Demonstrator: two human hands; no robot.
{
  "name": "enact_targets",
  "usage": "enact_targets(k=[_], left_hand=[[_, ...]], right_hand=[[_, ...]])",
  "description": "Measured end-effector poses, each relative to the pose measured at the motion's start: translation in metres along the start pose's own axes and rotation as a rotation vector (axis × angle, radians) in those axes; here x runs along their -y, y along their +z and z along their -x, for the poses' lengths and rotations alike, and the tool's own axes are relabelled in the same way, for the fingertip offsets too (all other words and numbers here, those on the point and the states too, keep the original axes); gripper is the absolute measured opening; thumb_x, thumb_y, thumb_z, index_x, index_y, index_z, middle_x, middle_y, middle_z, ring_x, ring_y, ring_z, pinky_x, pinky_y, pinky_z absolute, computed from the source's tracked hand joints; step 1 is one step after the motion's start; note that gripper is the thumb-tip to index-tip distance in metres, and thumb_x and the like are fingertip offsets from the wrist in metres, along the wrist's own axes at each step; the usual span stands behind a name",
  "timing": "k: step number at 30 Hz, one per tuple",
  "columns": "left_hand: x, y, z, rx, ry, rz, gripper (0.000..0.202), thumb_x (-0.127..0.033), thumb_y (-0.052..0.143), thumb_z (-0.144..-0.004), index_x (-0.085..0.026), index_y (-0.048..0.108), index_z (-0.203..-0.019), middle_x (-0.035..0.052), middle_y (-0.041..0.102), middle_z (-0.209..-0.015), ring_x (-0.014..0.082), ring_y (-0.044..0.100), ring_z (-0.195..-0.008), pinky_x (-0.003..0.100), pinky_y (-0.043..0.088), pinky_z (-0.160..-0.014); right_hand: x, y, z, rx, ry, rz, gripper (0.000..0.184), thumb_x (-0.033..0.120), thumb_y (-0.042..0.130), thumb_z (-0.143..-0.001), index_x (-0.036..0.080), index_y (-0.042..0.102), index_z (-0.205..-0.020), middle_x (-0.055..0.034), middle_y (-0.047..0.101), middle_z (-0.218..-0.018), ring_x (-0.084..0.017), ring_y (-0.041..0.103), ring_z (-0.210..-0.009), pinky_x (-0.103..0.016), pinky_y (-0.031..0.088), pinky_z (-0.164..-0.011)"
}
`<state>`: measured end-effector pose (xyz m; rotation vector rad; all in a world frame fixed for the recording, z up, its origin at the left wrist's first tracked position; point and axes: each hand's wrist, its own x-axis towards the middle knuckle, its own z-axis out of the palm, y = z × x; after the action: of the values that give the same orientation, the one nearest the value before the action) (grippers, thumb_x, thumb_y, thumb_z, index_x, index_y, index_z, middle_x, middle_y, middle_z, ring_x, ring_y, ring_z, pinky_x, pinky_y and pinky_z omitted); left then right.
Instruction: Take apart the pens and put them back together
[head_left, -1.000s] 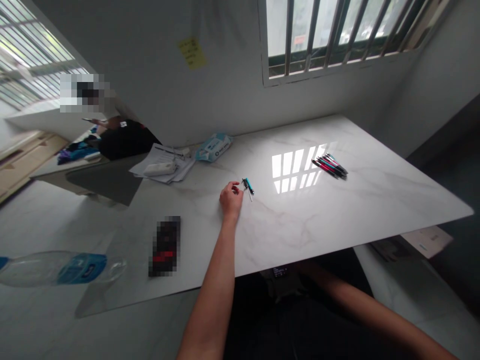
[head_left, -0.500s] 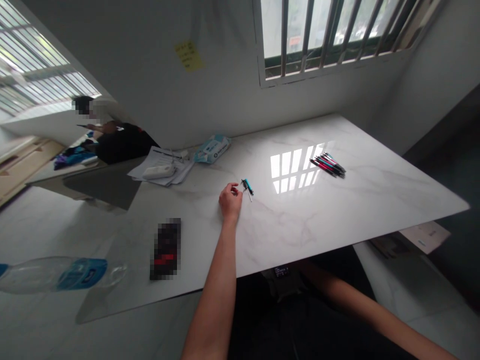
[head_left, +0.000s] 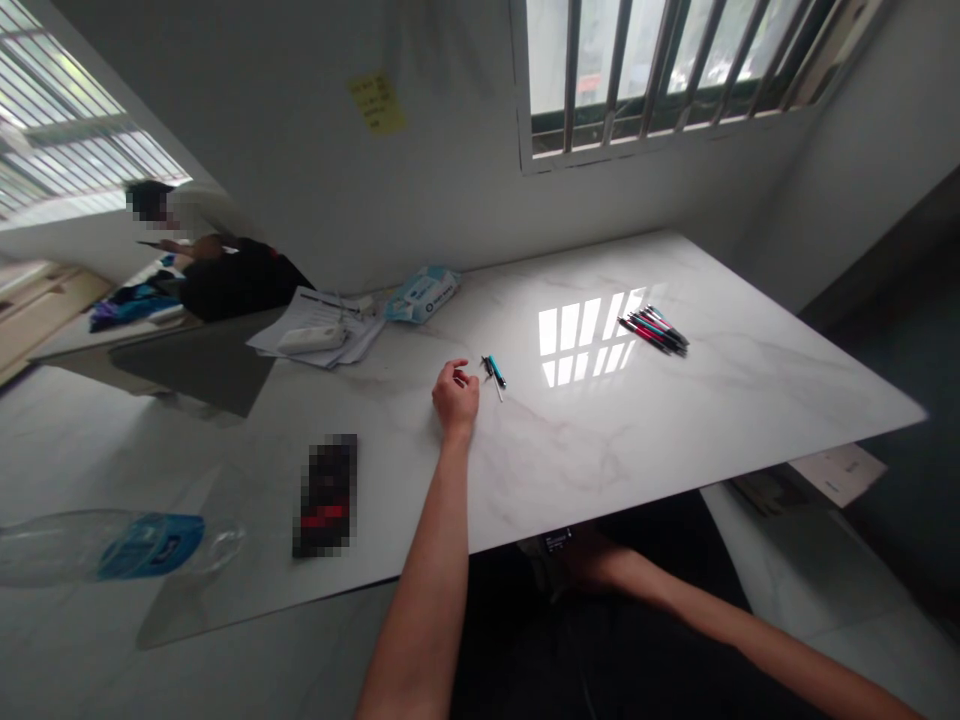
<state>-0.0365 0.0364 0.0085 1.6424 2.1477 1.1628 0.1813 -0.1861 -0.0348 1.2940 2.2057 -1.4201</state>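
Observation:
My left hand [head_left: 455, 398] rests on the white marble-patterned table [head_left: 570, 440], its fingers loosely curled and apart with nothing between them. Just right of its fingertips lie a teal pen barrel [head_left: 496, 371], a small black piece [head_left: 486, 364] and a thin white rod [head_left: 499, 389], which the hand does not visibly touch. Below the table edge, in shadow at my lap, my right hand [head_left: 589, 560] is beside a small device with a lit screen [head_left: 558, 540]. The fingers of that hand are hidden, so its grip on the device does not show.
A bundle of several pens [head_left: 654, 330] lies to the right. At the left are a wipes pack [head_left: 423, 295], papers [head_left: 330, 312] under a white object, a blurred-out dark item [head_left: 327, 495] and a plastic bottle [head_left: 150, 546]. Another person [head_left: 202, 215] sits beyond.
My left hand has drawn slightly left, away from the pen parts, and its fingers have loosened. My right hand has come closer to the device at my lap. The view has shifted a little.

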Motion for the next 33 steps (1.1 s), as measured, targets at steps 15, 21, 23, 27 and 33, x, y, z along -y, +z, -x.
enact_targets(k=[15, 21, 23, 27, 33], left_hand=[[0.002, 0.002, -0.005, -0.061, -0.031, 0.081, 0.036, -0.016, 0.051, -0.088, -0.021, 0.074, -0.115, 0.0034, 0.072, -0.089, 0.0191, 0.066, -0.081, 0.028, 0.05, -0.083], [0.007, 0.006, -0.009, -0.117, -0.034, 0.153, 0.033, -0.013, 0.055, -0.084, -0.021, 0.075, -0.109, 0.0003, 0.067, -0.079, 0.0179, 0.063, -0.074, 0.027, 0.047, -0.078], [0.008, 0.006, -0.009, -0.133, -0.03, 0.183, 0.032, -0.013, 0.056, -0.083, -0.021, 0.075, -0.108, -0.0005, 0.066, -0.078, 0.0174, 0.062, -0.073, 0.027, 0.047, -0.077], [0.006, 0.005, -0.011, -0.145, -0.032, 0.214, 0.03, -0.013, 0.057, -0.083, -0.022, 0.074, -0.106, -0.0007, 0.067, -0.08, 0.0169, 0.062, -0.072, 0.027, 0.047, -0.077], [0.0, 0.005, -0.011, -0.138, -0.035, 0.218, 0.029, -0.012, 0.059, -0.082, -0.022, 0.074, -0.105, -0.0011, 0.068, -0.081, 0.0159, 0.062, -0.071, 0.027, 0.046, -0.076]], right_hand=[[-0.127, -0.297, 0.032, -1.399, -0.127, -0.117, 0.027, 0.036, 0.066, -0.093, 0.017, 0.076, -0.109, -0.0132, 0.078, -0.109, -0.024, 0.07, -0.096, -0.04, 0.054, -0.092], [-0.214, -0.308, -0.002, -1.569, 0.233, -0.005, 0.031, 0.04, 0.063, -0.092, 0.016, 0.077, -0.105, -0.016, 0.077, -0.107, -0.03, 0.066, -0.1, -0.047, 0.049, -0.102], [-0.221, -0.304, -0.004, -1.523, 0.233, 0.028, 0.032, 0.041, 0.065, -0.091, 0.016, 0.079, -0.105, -0.0172, 0.076, -0.108, -0.03, 0.066, -0.099, -0.046, 0.049, -0.101], [-0.222, -0.303, -0.006, -1.516, 0.223, 0.045, 0.032, 0.038, 0.066, -0.092, 0.015, 0.081, -0.107, -0.018, 0.076, -0.107, -0.03, 0.067, -0.098, -0.043, 0.05, -0.1], [-0.225, -0.308, -0.007, -1.581, 0.35, -0.078, 0.031, 0.04, 0.074, -0.088, 0.015, 0.083, -0.102, -0.0163, 0.08, -0.098, -0.029, 0.071, -0.091, -0.043, 0.053, -0.095]])
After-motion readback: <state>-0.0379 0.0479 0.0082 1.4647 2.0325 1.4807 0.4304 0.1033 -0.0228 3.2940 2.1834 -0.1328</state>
